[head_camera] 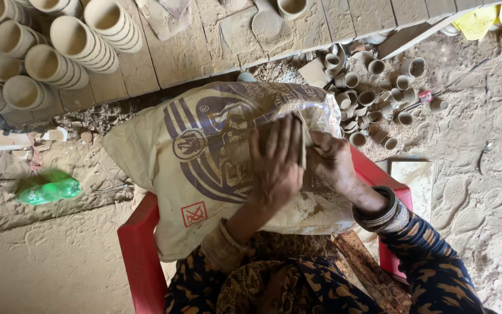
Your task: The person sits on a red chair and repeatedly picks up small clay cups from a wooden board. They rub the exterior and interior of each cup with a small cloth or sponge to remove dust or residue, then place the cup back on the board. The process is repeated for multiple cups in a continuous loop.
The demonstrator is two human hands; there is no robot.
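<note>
A tan woven sack [204,151] with blue print and a red mark lies over a red plastic chair [137,250] in front of me. My left hand [275,166] is flat, fingers straight and together, pressed against a thin pale flat piece [304,139] standing on edge on the sack. My right hand [332,163], with dark bangles at the wrist, presses the piece's other side, fingers curled. Most of the piece is hidden between my palms. My patterned sleeves and lap fill the bottom of the view.
Stacks of tall clay cups [82,40] lie on a wooden plank platform [332,23] at the top left. Several small clay cups [373,99] are scattered on the sandy ground at the right. A green plastic bottle [47,189] lies at the left. A pale slab [416,177] sits beside the chair.
</note>
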